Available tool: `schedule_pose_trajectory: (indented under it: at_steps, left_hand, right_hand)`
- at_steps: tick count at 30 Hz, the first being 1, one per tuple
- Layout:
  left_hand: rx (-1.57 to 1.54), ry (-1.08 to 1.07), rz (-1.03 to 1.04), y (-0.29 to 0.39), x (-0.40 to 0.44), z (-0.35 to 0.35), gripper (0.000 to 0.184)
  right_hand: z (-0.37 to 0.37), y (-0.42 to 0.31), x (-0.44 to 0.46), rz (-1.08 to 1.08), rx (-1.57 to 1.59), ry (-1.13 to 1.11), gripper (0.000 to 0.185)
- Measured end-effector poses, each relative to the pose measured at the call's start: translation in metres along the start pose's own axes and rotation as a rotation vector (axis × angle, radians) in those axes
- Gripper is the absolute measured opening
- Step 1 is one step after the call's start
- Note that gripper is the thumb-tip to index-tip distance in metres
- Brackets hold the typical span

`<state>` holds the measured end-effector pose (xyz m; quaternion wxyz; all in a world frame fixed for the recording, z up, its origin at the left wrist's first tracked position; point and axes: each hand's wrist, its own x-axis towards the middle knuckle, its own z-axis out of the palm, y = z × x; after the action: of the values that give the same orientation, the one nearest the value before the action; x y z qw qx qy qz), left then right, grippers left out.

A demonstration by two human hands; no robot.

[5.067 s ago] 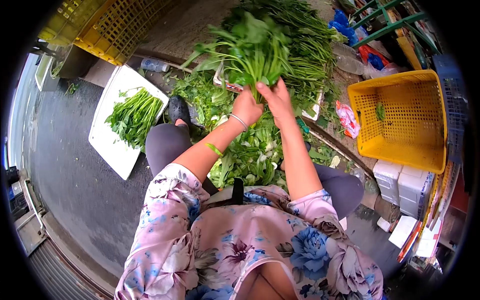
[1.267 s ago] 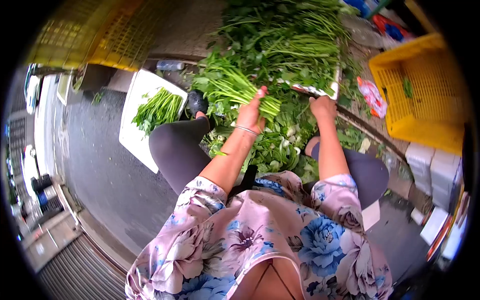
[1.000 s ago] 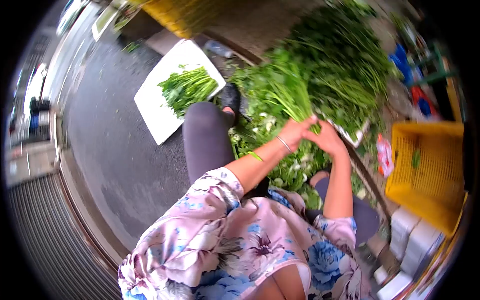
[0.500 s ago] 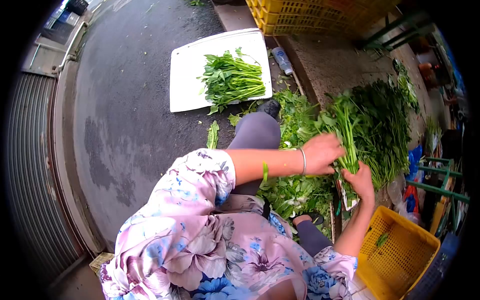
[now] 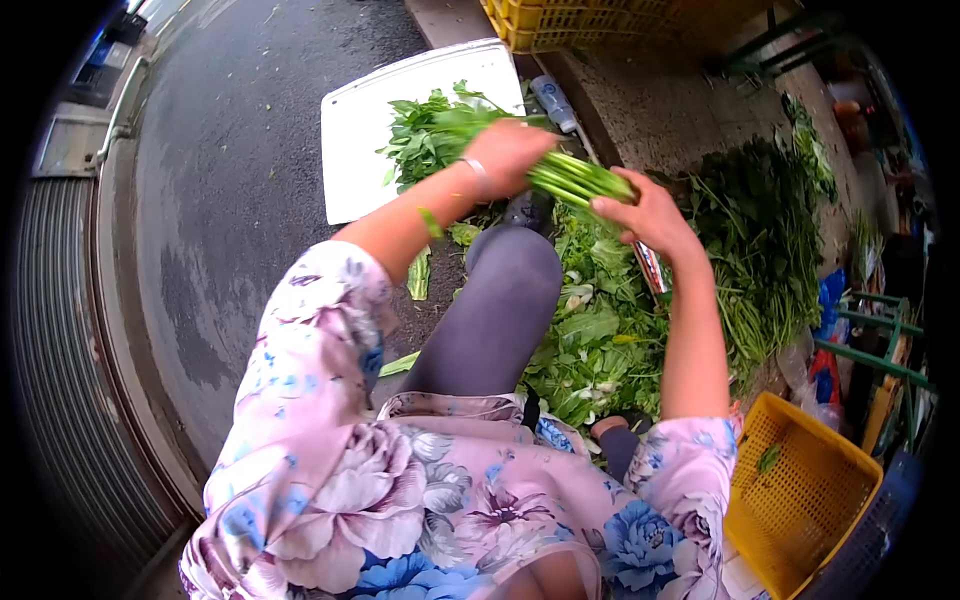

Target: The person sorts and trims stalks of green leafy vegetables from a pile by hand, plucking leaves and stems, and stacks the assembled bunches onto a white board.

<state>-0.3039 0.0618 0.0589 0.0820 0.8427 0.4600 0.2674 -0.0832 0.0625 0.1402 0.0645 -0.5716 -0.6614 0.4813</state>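
A bunch of leafy green stems (image 5: 578, 180) is stretched between my two hands, its leaves blurred over the white board (image 5: 350, 130). My left hand (image 5: 512, 157) is closed round the middle of the bunch. Its cut stem ends are gripped by my right hand (image 5: 652, 217). Just below the right hand shows a narrow red-and-white item (image 5: 654, 270); I cannot tell whether that hand holds it. More greens (image 5: 412, 150) lie on the board, partly hidden by my left hand and the bunch.
Loose leaves and trimmings (image 5: 600, 340) cover the ground between my legs. A big heap of greens (image 5: 750, 230) lies to the right. Yellow crates stand at the lower right (image 5: 800, 500) and the top (image 5: 600, 25). A plastic bottle (image 5: 553, 103) lies beside the board.
Both hands have moved up and left from the heap, carrying the bunch toward the white board. The bunch has swung from nearly upright to slanting.
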Motion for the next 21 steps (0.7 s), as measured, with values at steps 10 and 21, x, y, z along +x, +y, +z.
schedule_pose_trajectory:
  at_steps: [10, 21]
  left_hand:
    - [0.543, -0.571, -0.786, -0.126, -0.071, 0.006, 0.028]
    - [0.54, -0.445, -0.73, -0.182, -0.053, 0.163, 0.028]
  right_hand:
    - [0.121, 0.16, -0.049, 0.379, 0.398, -0.057, 0.042]
    - [0.214, 0.241, -0.102, 0.54, 0.354, -0.17, 0.039]
